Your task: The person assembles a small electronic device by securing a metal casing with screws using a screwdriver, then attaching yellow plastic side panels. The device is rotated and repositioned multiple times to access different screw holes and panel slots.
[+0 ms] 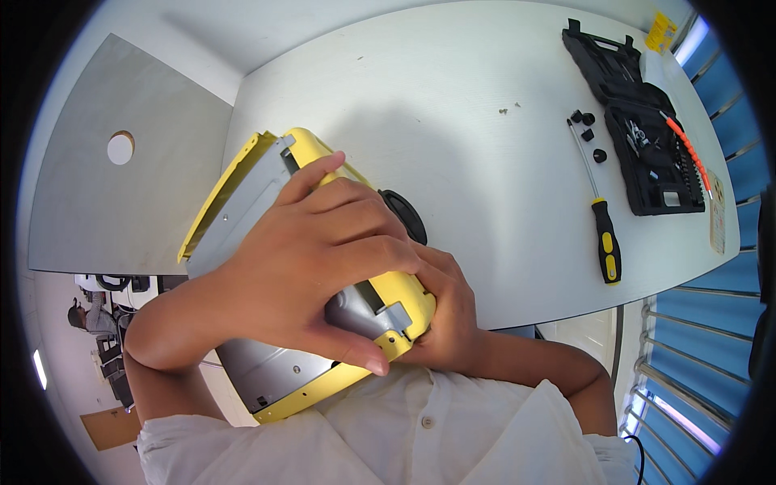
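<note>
A yellow and grey metal appliance housing (291,364) is held tilted against the front of my white shirt, over the near table edge. My left hand (321,242) lies across its grey metal face, fingers spread over the yellow front part and thumb near the lower yellow flange. Around the far side of the yellow front part, my right hand (445,297) grips it from below, its fingers partly hidden under the other hand. A black round part (405,215) sticks out beyond the knuckles. What lies under the palms is hidden.
On the white table (485,54), a black-and-yellow screwdriver (606,242) lies at the right beside several black knobs (587,119). Past them are an unfolded black tool case (655,157) and an orange flexible shaft (688,148). A person (91,315) sits far left.
</note>
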Demonstrator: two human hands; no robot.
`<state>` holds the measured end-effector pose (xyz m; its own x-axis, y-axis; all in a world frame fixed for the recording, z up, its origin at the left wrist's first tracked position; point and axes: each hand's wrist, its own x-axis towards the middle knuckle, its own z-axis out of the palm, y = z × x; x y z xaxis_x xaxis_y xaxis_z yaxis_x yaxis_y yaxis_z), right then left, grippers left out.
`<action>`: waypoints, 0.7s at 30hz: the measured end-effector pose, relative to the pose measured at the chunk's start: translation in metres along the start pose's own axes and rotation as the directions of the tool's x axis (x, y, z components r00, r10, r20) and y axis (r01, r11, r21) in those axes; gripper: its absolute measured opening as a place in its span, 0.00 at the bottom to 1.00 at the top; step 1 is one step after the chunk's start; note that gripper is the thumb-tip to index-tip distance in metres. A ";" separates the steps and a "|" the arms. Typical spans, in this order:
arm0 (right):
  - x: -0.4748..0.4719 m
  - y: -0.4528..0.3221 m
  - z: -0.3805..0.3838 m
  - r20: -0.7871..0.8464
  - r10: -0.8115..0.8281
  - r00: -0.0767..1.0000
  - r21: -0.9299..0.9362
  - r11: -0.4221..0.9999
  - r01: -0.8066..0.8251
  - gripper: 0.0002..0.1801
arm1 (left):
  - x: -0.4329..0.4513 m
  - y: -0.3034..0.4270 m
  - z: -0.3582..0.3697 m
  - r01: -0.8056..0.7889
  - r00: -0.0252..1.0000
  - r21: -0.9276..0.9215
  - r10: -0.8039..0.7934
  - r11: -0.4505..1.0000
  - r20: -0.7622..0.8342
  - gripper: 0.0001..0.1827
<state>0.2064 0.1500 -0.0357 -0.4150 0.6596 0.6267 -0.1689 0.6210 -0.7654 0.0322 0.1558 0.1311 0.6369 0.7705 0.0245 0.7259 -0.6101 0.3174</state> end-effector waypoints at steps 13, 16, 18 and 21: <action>0.013 -0.009 -0.014 0.050 0.020 0.999 -0.010 1.000 -0.019 0.49 | 0.001 0.005 0.002 0.027 0.999 -0.007 -0.027 1.000 -0.017 0.35; 0.019 -0.016 -0.025 0.122 0.057 0.991 0.108 0.992 -0.070 0.50 | -0.001 0.005 0.003 0.021 1.000 -0.010 -0.021 1.000 -0.023 0.35; 0.021 -0.016 -0.026 0.075 0.023 0.997 0.061 0.998 -0.027 0.50 | -0.002 0.003 0.003 0.014 0.999 -0.013 -0.015 1.000 -0.039 0.34; 0.020 -0.013 -0.020 0.043 0.004 0.999 0.121 0.993 -0.009 0.49 | -0.003 0.001 0.004 -0.014 0.998 -0.036 0.012 0.999 -0.057 0.35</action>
<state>0.2186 0.1636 -0.0103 -0.4536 0.6432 0.6169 -0.2719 0.5593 -0.7831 0.0323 0.1524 0.1272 0.6298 0.7724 0.0820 0.7072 -0.6139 0.3508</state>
